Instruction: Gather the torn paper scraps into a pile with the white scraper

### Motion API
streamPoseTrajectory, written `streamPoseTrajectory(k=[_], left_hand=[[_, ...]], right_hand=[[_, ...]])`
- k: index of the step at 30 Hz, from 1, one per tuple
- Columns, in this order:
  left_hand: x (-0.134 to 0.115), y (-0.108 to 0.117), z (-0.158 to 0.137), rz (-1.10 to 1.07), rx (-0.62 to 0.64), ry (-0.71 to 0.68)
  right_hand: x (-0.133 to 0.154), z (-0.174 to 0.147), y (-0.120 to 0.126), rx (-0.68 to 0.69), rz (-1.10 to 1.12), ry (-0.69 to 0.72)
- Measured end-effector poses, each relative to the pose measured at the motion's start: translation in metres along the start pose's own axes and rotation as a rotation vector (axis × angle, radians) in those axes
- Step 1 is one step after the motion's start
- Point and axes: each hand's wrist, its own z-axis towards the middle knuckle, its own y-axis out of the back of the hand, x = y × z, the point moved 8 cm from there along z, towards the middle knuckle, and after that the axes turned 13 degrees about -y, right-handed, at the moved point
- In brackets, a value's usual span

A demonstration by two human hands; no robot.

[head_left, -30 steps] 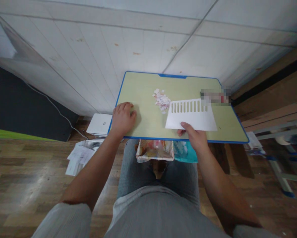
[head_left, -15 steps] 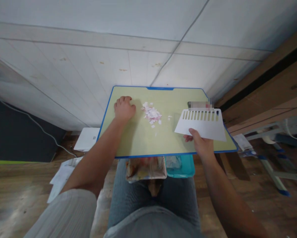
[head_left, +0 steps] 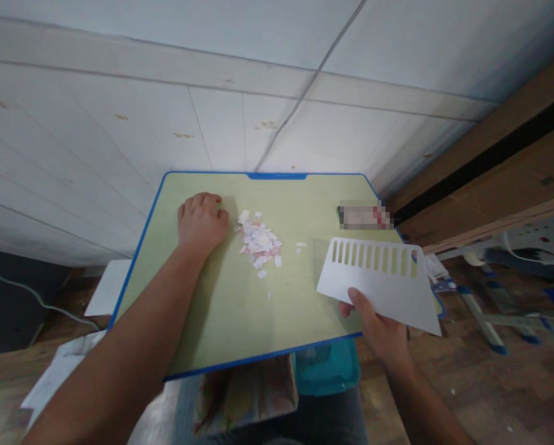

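My left hand point(head_left: 202, 222) rests on the left part of a pale green, blue-edged table point(head_left: 299, 315). Its fingers are slightly bent, the thumb stands apart, and I see nothing held. Just right of it lies a pile of small torn paper scraps point(head_left: 260, 240), white and pinkish, with several loose bits around it. At the right, my right hand point(head_left: 373, 321) grips the lower edge of a white slotted sheet point(head_left: 378, 284), thumb on top and fingers beneath. A row of narrow slots runs along its far edge. The sheet is held above the tabletop.
A flat pixelated object point(head_left: 365, 216) lies at the table's far right. Under the near edge are a patterned soft-sided container point(head_left: 258, 395) and a teal plastic bin point(head_left: 327, 371). Cardboard boxes point(head_left: 503, 185) stand at right; a white wall point(head_left: 156, 130) is behind the table.
My view has moved closer to the table and shifted right. Both hands keep their places on and over the table; the slotted sheet is still in my right hand and the pile looks unchanged.
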Motion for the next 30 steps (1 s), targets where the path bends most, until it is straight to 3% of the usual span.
streamPoseTrajectory(k=[10, 21, 25, 30], left_hand=[[0.003, 0.002, 0.0, -0.034, 0.01, -0.025], [0.0, -0.003, -0.002, -0.08, -0.066, -0.014], [-0.002, -0.004, -0.003, -0.094, -0.072, -0.001], [-0.003, -0.005, -0.003, -0.131, -0.058, 0.01]], right_hand=[[0.008, -0.024, -0.016, -0.033, -0.108, -0.024], [0.048, 0.017, -0.05, 0.069, -0.023, 0.0], [0.063, 0.022, -0.07, 0.179, 0.009, 0.003], [0.068, 0.026, -0.077, 0.207, -0.059, -0.007]])
